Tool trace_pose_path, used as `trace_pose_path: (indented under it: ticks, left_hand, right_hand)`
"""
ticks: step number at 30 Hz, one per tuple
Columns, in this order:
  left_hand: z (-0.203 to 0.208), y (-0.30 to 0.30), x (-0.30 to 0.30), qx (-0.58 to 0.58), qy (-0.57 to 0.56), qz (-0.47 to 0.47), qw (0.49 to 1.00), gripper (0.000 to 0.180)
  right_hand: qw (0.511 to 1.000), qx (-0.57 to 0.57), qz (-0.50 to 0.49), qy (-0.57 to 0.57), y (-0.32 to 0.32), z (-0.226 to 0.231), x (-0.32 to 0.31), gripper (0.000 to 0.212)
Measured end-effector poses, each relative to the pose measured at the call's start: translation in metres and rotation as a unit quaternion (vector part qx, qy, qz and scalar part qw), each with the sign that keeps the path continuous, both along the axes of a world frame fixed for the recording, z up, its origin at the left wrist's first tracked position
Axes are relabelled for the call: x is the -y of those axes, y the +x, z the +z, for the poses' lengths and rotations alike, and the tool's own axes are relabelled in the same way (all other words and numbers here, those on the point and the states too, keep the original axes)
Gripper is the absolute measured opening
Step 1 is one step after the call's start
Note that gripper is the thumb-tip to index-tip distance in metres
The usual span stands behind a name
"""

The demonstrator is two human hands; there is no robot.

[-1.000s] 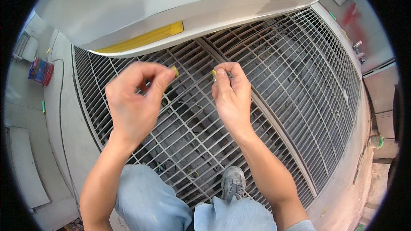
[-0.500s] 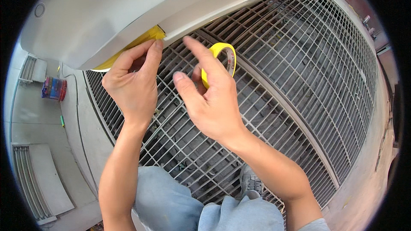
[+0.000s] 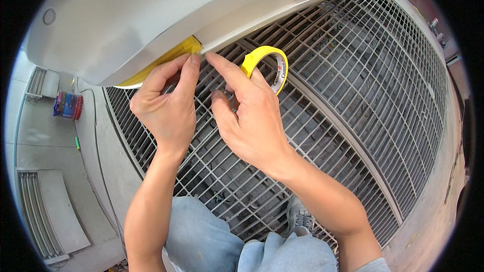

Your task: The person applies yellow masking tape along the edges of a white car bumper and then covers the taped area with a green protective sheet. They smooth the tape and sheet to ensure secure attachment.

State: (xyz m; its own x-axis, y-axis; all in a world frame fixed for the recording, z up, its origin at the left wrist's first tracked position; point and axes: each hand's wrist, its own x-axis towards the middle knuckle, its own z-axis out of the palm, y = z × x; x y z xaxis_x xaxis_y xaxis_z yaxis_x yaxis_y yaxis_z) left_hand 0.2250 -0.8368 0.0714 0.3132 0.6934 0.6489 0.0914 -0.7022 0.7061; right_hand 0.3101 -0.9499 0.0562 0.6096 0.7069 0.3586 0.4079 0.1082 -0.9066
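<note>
a wide metal grating (image 3: 363,80) makes the floor; above it hangs the pale curved panel (image 3: 126,12), so both hands can reach its lower edge from the near side. the left hand (image 3: 169,103) has thumb & index pressed together, pinching at the end of the yellow tape strip (image 3: 174,54); what exactly is btwn the fingertips, one cannot tell. the right hand (image 3: 252,116) is spread, thumb apart, w/ index tip near the panel edge, prob. for guiding there. the strip lies along this edge, prob. b/c it must cover it. the yellow tape roll (image 3: 265,52) sits beside the right index, apparently hooked on other fingers, maybe to keep index & thumb free.
</note>
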Motion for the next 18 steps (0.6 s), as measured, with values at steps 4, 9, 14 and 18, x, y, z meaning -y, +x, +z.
trace_pose_path:
  ticks: [4, 9, 14, 18]
  left_hand:
    - [-0.001, 0.001, 0.001, -0.007, 0.014, 0.004, 1.0, 0.014]
    - [-0.001, 0.003, 0.002, 0.004, -0.003, 0.021, 1.0, 0.014]
    - [-0.002, 0.005, 0.002, 0.007, -0.007, 0.031, 0.999, 0.014]
    - [-0.002, 0.006, 0.001, 0.0, -0.003, 0.044, 0.999, 0.013]
  right_hand:
    - [1.0, 0.021, 0.004, -0.003, 0.001, 0.0, -0.002, 0.056]
    - [1.0, 0.027, 0.01, -0.009, 0.002, 0.004, -0.004, 0.058]
    - [0.999, 0.04, 0.02, -0.025, 0.005, 0.01, -0.004, 0.058]
    - [0.997, 0.058, 0.034, -0.033, 0.007, 0.018, -0.003, 0.058]
